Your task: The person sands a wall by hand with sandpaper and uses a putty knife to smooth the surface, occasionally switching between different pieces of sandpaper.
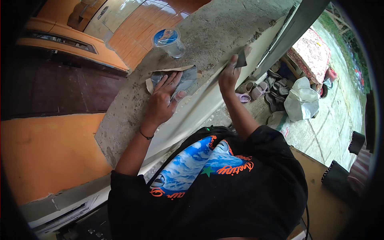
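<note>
Black shirt (248, 196) lay nearest camera. Left hand (163, 100) rested flat, unclenched, on grey sheet (188, 80) atop concrete ledge (120, 124); right hand (229, 78) gripped dark piece (241, 59) by pale edge (184, 115). Plastic cup (171, 44) stood nearby.

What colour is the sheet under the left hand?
The sheet is dark grey on top, with tan showing at its edges; the head view shows it best.
</note>
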A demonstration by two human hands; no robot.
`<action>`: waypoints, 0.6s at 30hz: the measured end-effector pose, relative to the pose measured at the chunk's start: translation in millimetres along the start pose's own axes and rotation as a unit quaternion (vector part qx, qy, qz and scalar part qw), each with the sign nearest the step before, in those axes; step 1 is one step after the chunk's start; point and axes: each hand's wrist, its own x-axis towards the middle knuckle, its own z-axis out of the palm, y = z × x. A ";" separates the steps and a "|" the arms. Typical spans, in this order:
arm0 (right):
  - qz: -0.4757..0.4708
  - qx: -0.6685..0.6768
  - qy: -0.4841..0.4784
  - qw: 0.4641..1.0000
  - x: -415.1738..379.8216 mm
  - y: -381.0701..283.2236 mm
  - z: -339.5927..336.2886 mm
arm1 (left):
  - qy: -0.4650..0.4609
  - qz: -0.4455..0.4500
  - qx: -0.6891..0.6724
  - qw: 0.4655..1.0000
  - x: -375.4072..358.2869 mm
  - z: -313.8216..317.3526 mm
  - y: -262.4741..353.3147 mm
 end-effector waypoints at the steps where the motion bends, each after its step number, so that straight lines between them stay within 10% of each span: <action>1: -0.055 -0.085 -0.042 0.994 -38.9 -11.9 3.5 | 0.007 -0.001 -0.006 1.000 -0.5 0.7 -1.6; 5: -0.074 -0.101 -0.137 0.983 -94.9 -6.2 -1.3 | 0.024 -0.005 -0.029 0.999 -11.1 -0.7 -13.1; 10: 0.240 0.030 -0.045 0.969 -10.8 -4.7 -14.6 | -0.005 0.054 0.091 0.994 -31.3 -8.0 -28.4; 18: -0.061 -0.101 -0.108 0.987 -174.7 -51.9 37.5 | 0.063 0.084 0.088 0.991 -32.5 2.8 -38.9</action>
